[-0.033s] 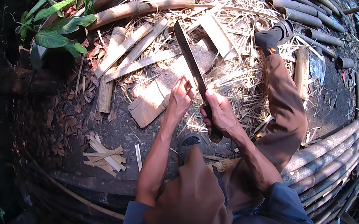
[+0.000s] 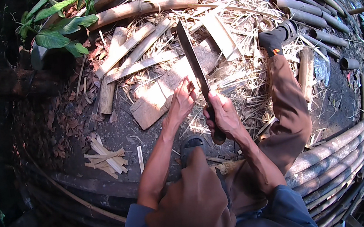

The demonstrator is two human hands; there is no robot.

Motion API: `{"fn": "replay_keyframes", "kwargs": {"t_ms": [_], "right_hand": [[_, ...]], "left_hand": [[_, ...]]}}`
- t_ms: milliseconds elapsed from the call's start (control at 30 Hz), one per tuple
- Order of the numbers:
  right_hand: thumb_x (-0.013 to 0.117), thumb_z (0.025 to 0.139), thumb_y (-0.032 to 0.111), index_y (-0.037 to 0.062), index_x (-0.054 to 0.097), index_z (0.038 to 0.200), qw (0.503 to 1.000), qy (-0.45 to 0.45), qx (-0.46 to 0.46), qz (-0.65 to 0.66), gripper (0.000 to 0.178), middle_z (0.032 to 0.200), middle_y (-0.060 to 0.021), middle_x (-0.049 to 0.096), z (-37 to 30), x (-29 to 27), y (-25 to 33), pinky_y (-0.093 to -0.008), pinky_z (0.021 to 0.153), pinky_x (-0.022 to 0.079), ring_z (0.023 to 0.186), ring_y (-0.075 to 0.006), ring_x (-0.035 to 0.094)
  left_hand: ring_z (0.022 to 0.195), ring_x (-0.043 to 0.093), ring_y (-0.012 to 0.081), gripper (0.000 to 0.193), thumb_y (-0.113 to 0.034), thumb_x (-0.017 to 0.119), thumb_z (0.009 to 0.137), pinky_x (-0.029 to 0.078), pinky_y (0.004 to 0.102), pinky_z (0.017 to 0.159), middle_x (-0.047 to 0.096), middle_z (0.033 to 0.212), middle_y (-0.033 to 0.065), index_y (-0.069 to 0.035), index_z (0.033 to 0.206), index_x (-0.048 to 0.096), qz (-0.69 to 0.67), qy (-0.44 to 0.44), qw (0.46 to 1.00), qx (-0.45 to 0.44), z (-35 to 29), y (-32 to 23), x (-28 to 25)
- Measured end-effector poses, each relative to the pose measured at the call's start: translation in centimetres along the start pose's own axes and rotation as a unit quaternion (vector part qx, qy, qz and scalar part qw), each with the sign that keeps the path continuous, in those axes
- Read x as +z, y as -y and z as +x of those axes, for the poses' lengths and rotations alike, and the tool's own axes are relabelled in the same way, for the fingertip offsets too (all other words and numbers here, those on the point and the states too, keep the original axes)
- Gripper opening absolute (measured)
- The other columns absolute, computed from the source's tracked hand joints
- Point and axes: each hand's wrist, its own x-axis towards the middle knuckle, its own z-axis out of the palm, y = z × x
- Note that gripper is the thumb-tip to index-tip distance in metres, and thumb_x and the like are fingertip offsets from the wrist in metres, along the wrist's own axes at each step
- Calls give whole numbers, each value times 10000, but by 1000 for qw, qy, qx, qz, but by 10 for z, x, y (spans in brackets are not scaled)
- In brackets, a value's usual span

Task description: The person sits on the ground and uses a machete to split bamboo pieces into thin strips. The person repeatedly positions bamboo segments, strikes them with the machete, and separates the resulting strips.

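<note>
A machete (image 2: 193, 59) with a long dark blade points away from me, its tip over the wood and shavings. My right hand (image 2: 223, 115) is wrapped round its dark handle, whose butt shows below the fist. Close to the left side of the blade, my left hand (image 2: 183, 98) has its fingers bent together. A small pale bit shows at those fingertips, too little to name. Under the blade lies a thick wooden block (image 2: 155, 101), partly sunlit, with a flat pale board (image 2: 222, 37) at its far end.
Split bamboo pieces (image 2: 139, 66) and shavings (image 2: 251, 83) cover the ground ahead. Thin slats (image 2: 107, 157) lie in a small pile at left. Bamboo poles (image 2: 326, 159) run along the near right, with more poles (image 2: 311, 16) at far right. A leafy plant (image 2: 52, 36) grows at far left.
</note>
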Motion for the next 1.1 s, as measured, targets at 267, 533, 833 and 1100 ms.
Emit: {"fn": "replay_keyframes", "kwargs": {"t_ms": [267,533,833,1100], "right_hand": [[370,1036,430,56,470,855,1000,-10,-11,-11,427,601,-8,477,3,2,7,-263,407,388,460,-89,458],[399,1023,457,95,445,896,1000,-7,-15,-6,387,641,-2,502,5,1,0,-247,379,391,461,-88,458],[380,1035,444,76,451,846,995,-17,-70,-72,420,588,5,456,9,-4,-1,-245,407,359,457,-87,451],[376,1049,378,12,557,1005,965,-72,-148,-204,410,596,5,424,3,7,2,-274,486,349,528,-81,404]], "left_hand": [[878,611,418,310,85,505,823,490,436,743,608,958,254,83,1133,493,5,18,1000,-9,8,-5,-6],[899,624,377,308,108,483,829,490,418,761,616,971,235,67,1133,504,-31,20,999,-12,10,-12,-8],[759,570,399,205,81,470,858,462,430,700,596,838,209,27,1043,539,-49,2,999,15,10,-12,-5],[788,586,408,241,51,470,853,467,452,714,605,887,210,2,1071,559,73,-33,988,134,8,14,3]]}}
